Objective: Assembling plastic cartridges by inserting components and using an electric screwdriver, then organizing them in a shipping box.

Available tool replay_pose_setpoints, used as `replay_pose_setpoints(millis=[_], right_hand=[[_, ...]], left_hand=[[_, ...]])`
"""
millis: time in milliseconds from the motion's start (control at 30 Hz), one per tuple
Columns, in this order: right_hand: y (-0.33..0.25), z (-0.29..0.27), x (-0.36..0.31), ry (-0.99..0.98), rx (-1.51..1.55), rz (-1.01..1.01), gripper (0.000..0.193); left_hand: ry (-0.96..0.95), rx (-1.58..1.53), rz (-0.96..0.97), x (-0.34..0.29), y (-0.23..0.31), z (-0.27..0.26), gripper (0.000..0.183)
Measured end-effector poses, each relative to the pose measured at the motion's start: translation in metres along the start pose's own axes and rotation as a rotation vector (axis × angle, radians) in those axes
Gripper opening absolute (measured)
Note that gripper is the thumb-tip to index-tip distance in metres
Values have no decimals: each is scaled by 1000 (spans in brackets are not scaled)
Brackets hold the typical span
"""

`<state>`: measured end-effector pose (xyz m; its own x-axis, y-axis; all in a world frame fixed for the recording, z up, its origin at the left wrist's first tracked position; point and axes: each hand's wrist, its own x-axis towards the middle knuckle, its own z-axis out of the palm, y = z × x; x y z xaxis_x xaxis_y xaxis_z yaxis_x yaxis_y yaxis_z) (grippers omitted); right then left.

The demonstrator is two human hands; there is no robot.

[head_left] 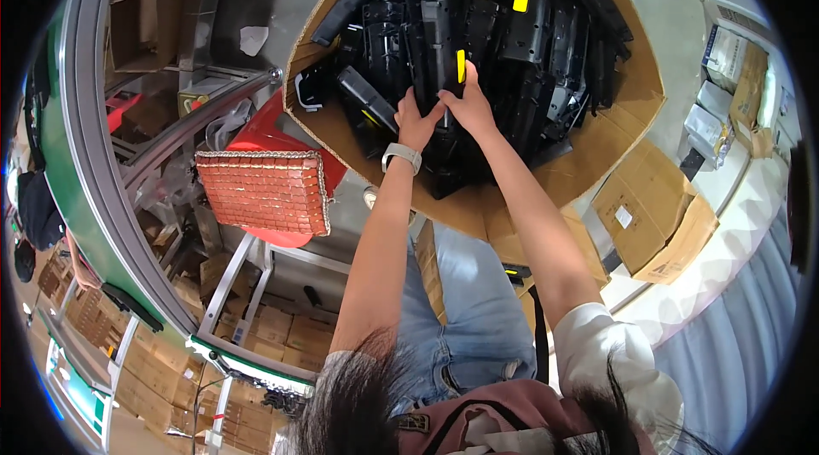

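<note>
A large open cardboard box [641, 118] is filled with long black printer toner cartridges [531, 33], several of them with yellow tabs. Both my hands reach down into it. My left hand [418, 124], with a light-coloured band on the wrist, has its fingers curled at the near end of one black toner cartridge [438, 37]. On the right of that same end lies my right hand [469, 107], its thumb close to my left fingers and its fingertips by a yellow tab [461, 66]. The undersides of both grips are hidden.
To the left stands a red stool [290, 133] with a red tiled-looking seat pad [260, 192]. Beyond it runs a metal-framed workbench [85, 114] with cartons beneath. A flattened-looking cardboard carton [644, 208] sits right of the box, beside wrapped packages [712, 118].
</note>
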<state>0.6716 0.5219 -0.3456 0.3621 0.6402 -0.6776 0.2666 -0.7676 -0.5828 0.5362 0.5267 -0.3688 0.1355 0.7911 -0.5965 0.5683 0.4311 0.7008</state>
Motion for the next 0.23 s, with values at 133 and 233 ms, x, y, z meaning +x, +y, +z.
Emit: replay_pose_setpoints(millis=[133, 233], right_hand=[[6, 1, -13, -155, 107, -63, 72], [7, 11, -25, -81, 23, -72, 73]], left_hand=[[-72, -371, -7, -2, -13, -5, 80], [-165, -547, -146, -14, 7, -16, 89]])
